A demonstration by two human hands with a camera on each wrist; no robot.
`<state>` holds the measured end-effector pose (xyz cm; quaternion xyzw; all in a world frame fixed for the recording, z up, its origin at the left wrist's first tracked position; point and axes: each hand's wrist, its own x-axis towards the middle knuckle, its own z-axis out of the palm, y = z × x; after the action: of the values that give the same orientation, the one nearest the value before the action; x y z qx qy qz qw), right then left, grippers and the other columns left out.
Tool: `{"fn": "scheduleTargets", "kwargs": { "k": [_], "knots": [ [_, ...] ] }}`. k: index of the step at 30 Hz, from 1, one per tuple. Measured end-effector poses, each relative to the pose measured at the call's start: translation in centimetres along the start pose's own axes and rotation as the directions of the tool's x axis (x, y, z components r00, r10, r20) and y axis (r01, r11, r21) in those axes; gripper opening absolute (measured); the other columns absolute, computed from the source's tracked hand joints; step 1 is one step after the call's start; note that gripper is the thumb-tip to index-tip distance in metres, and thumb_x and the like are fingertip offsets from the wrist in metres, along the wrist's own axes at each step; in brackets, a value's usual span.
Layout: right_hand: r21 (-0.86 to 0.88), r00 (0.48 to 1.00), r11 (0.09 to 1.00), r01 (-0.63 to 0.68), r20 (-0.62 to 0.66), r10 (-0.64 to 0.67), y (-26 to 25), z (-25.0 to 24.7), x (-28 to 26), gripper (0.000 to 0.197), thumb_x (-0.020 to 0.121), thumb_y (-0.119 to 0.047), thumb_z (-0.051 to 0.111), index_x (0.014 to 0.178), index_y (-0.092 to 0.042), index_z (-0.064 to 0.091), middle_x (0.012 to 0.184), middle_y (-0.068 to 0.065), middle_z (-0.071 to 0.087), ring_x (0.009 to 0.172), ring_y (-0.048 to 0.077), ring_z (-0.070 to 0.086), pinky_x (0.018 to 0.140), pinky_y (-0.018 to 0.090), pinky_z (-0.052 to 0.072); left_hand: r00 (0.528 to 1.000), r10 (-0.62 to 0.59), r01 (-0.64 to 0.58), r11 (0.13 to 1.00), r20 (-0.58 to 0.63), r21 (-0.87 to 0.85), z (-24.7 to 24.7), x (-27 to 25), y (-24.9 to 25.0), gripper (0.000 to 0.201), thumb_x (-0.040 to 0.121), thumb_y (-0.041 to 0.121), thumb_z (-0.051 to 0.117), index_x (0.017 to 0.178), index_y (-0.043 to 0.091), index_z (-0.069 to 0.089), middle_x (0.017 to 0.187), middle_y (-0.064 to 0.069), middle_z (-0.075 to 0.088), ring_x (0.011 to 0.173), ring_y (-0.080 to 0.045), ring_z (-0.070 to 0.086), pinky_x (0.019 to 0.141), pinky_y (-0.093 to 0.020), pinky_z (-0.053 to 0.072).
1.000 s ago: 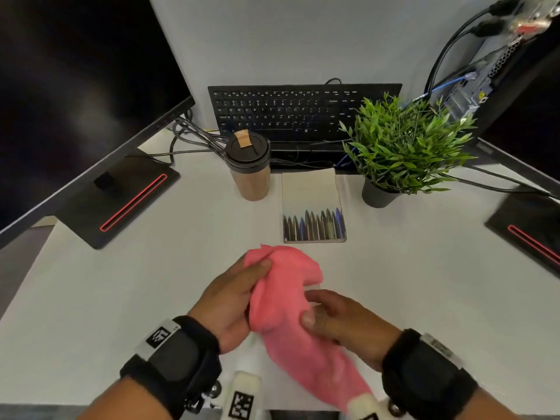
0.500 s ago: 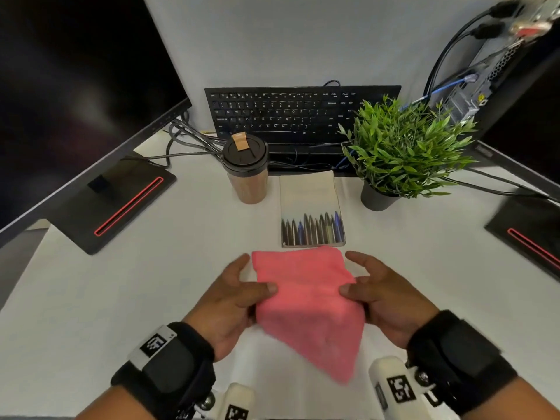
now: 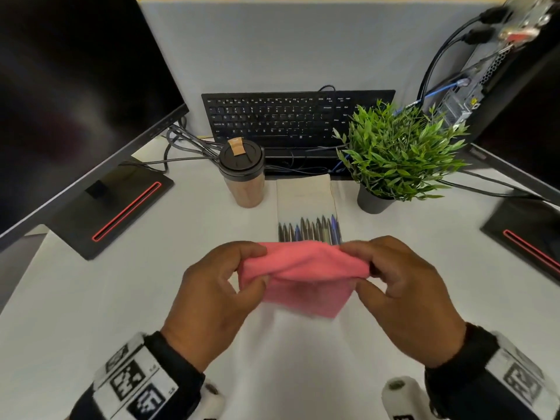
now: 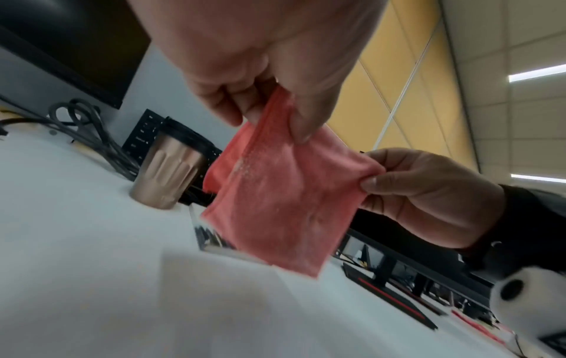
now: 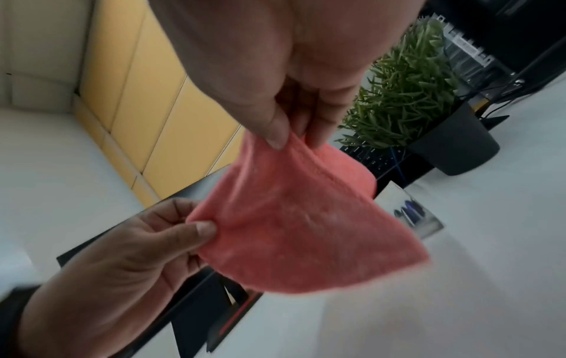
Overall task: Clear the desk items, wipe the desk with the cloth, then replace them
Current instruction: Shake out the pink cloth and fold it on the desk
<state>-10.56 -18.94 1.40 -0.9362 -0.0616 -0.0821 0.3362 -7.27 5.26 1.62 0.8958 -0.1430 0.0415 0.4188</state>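
Observation:
A pink cloth (image 3: 303, 277) hangs folded above the white desk (image 3: 121, 298), held up between both hands. My left hand (image 3: 251, 268) pinches its left top corner, seen close in the left wrist view on the cloth (image 4: 275, 198). My right hand (image 3: 362, 272) pinches the right top corner; the right wrist view shows the cloth (image 5: 291, 218) drooping below the fingers. Behind the cloth stand a copper tumbler (image 3: 244, 177) with a black lid, a pack of pens (image 3: 307, 213) lying flat, and a potted green plant (image 3: 394, 156).
A black keyboard (image 3: 288, 119) leans against the back partition with cables (image 3: 188, 147) to its left. Monitors on black bases (image 3: 115, 207) flank the desk on both sides, and a computer tower (image 3: 500, 71) stands at the back right.
The cloth went from bunched near my lap to spread out, and now both hands have lifted it higher, holding it by its top corners.

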Motion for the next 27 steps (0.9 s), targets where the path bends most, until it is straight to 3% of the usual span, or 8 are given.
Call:
{"fn": "scheduleTargets", "kwargs": {
  "k": [4, 9, 14, 16, 19, 21, 24, 27],
  "knots": [
    [-0.024, 0.984, 0.991, 0.133, -0.115, -0.135, 1.0, 1.2, -2.9, 0.019, 0.079, -0.009, 0.061, 0.092, -0.018, 0.071, 0.092, -0.002, 0.058, 0.088, 0.007, 0.054, 0.081, 0.012, 0.04, 0.983, 0.186, -0.184, 0.979, -0.01, 0.086, 1.1, -3.2, -1.8, 0.01, 0.073, 0.029, 0.064, 0.083, 0.029, 0.062, 0.082, 0.013, 0.058, 0.077, -0.005, 0.055, 0.072, -0.018, 0.044],
    [-0.022, 0.951, 0.999, 0.034, 0.31, -0.026, 5.1, 5.3, -7.4, 0.02, 0.071, -0.026, 0.062, 0.089, -0.035, 0.065, 0.116, -0.014, 0.056, 0.109, 0.007, 0.054, 0.088, 0.024, 0.047, 0.945, 0.14, -0.191, 0.97, 0.296, 0.152, 4.4, -7.3, -7.0, 0.019, 0.06, 0.034, 0.077, 0.074, 0.031, 0.065, 0.103, 0.013, 0.061, 0.096, -0.011, 0.057, 0.068, -0.036, 0.053],
    [-0.06, 0.761, 0.997, -0.045, 0.645, 0.074, 5.3, 5.0, -6.4, 0.035, 0.069, -0.056, 0.052, 0.092, -0.035, 0.067, 0.118, -0.031, 0.046, 0.114, -0.007, 0.042, 0.098, 0.025, 0.042, 0.784, 0.155, -0.338, 0.919, 0.601, 0.203, 4.2, -7.4, -8.3, 0.022, 0.061, 0.045, 0.071, 0.077, 0.034, 0.061, 0.105, 0.021, 0.063, 0.097, -0.005, 0.059, 0.066, -0.033, 0.053],
    [-0.089, 0.733, 0.993, -0.078, 0.67, 0.117, 4.8, 4.2, -5.6, 0.038, 0.063, -0.07, 0.056, 0.084, -0.039, 0.065, 0.116, -0.032, 0.045, 0.11, -0.009, 0.041, 0.096, 0.021, 0.04, 0.771, 0.149, -0.346, 0.914, 0.619, 0.211, 3.5, -7.2, -7.6, 0.029, 0.061, 0.058, 0.067, 0.077, 0.035, 0.062, 0.106, 0.021, 0.062, 0.098, -0.003, 0.06, 0.072, -0.031, 0.051],
    [-0.089, 0.874, 0.964, -0.251, 0.408, 0.265, 4.9, 4.8, -4.9, 0.03, 0.075, -0.061, 0.058, 0.082, -0.033, 0.062, 0.1, -0.019, 0.057, 0.089, -0.001, 0.055, 0.082, 0.024, 0.048, 0.917, 0.028, -0.094, 0.985, 0.399, 0.147, 3.7, -6.6, -7.3, 0.023, 0.075, 0.052, 0.063, 0.076, 0.03, 0.059, 0.095, 0.018, 0.057, 0.089, -0.002, 0.057, 0.076, -0.028, 0.049],
    [-0.176, 0.836, 0.884, -0.433, 0.287, 0.467, 5.0, 6.0, -4.5, 0.039, 0.078, -0.059, 0.057, 0.103, -0.029, 0.058, 0.101, -0.009, 0.061, 0.086, 0.005, 0.058, 0.079, 0.026, 0.048, 0.953, -0.206, 0.174, 0.972, 0.224, 0.155, 4.5, -5.7, -7.1, 0.024, 0.077, 0.052, 0.06, 0.09, 0.034, 0.053, 0.096, 0.016, 0.052, 0.083, -0.002, 0.055, 0.074, -0.023, 0.046],
    [-0.163, 0.731, 0.796, -0.583, 0.323, 0.602, 4.7, 8.0, -4.1, 0.057, 0.073, -0.052, 0.065, 0.121, -0.025, 0.048, 0.103, -0.007, 0.063, 0.09, 0.012, 0.06, 0.08, 0.029, 0.049, 0.822, -0.513, 0.464, 0.855, 0.249, 0.23, 6.2, -4.6, -5.8, 0.048, 0.069, 0.054, 0.065, 0.106, 0.033, 0.043, 0.098, 0.01, 0.056, 0.083, -0.009, 0.059, 0.074, -0.027, 0.048],
    [-0.131, 0.741, 0.81, -0.572, 0.341, 0.578, 3.8, 8.9, -3.6, 0.024, 0.075, -0.036, 0.065, 0.093, -0.025, 0.052, 0.084, -0.011, 0.058, 0.077, 0.01, 0.056, 0.071, 0.028, 0.049, 0.742, -0.599, 0.538, 0.8, 0.302, 0.266, 7.1, -4.1, -4.8, 0.05, 0.069, 0.04, 0.066, 0.111, 0.026, 0.042, 0.095, 0.008, 0.061, 0.083, -0.014, 0.062, 0.075, -0.032, 0.053]
  ]
}}
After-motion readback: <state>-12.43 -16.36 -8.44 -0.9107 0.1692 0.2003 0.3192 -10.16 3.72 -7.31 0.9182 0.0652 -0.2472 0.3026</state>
